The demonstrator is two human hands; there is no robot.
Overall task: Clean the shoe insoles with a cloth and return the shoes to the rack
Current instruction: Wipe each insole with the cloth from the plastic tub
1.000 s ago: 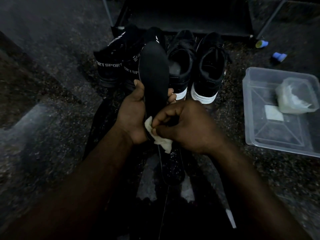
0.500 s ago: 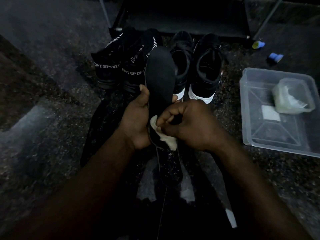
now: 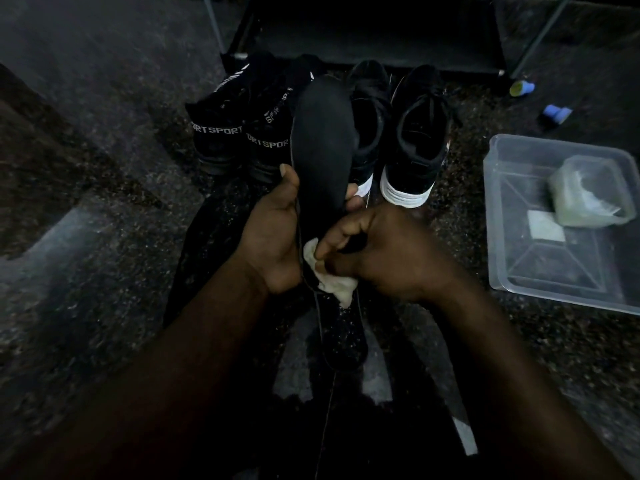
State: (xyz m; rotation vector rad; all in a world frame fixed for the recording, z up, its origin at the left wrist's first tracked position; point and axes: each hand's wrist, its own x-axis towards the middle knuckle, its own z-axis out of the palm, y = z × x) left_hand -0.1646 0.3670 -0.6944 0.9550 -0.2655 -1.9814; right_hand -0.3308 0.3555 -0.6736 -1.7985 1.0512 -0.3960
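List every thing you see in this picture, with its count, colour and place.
insole: one, black, held upright
cloth: one, whitish, pinched against the insole
lettered shoes: two, black, floor, left of the insole
white-soled shoes: two, black, floor, right of the insole
rack: one, black, behind the shoes
box: one, clear, floor, right
tub: one, clear, inside the box
blue bits: two, blue, floor beyond the box
left hand: one, grips the insole
right hand: one, pinches the cloth

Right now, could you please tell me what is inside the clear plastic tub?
The tub holds a smaller translucent container and a flat pale square beside it. What the container holds is too blurred to tell, and it covers the tub floor beneath it.
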